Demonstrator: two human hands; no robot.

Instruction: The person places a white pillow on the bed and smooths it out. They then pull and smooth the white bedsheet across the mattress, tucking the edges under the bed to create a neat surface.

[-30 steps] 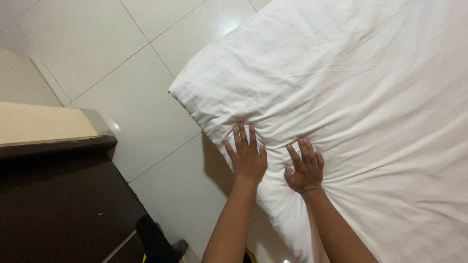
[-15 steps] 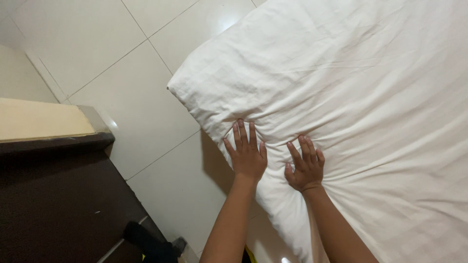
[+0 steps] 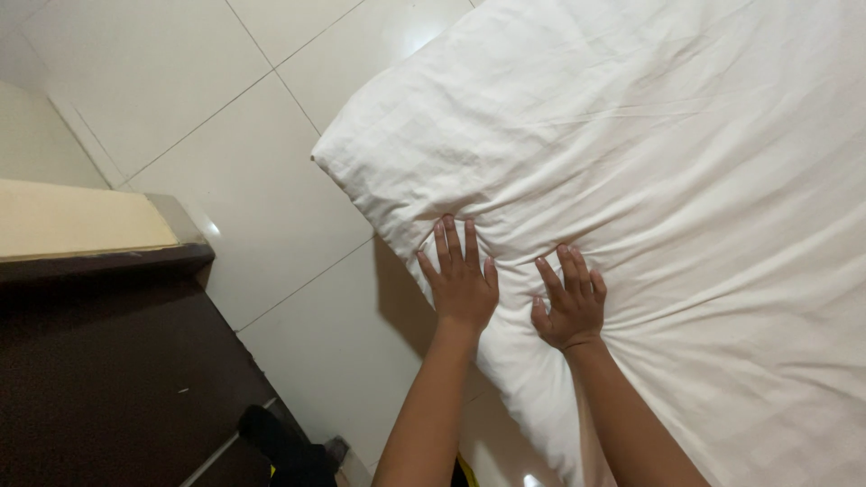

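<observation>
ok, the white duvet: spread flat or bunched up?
Spread, not folded: the white duvet lies open across the frame, creased only around the left hand and right hand pressing flat on it.

Floor (image 3: 271, 207): pale glossy tiles, crossed by thin grout lines.
Dark cabinet (image 3: 99, 361): standing on the floor's left side, cream-topped.
Black object (image 3: 289, 446): on the floor, just beside the cabinet.

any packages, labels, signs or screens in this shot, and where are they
None can be seen.
White duvet: plain striped-weave fabric, upper right, no tag showing.
Left hand and right hand: flat on the duvet's edge, empty.
Dark cabinet: lower left, with a beige top, no sticker.
Floor: pale glossy tiles, bare of signs.
Black object: by the bottom edge, too unclear to tell.
</observation>
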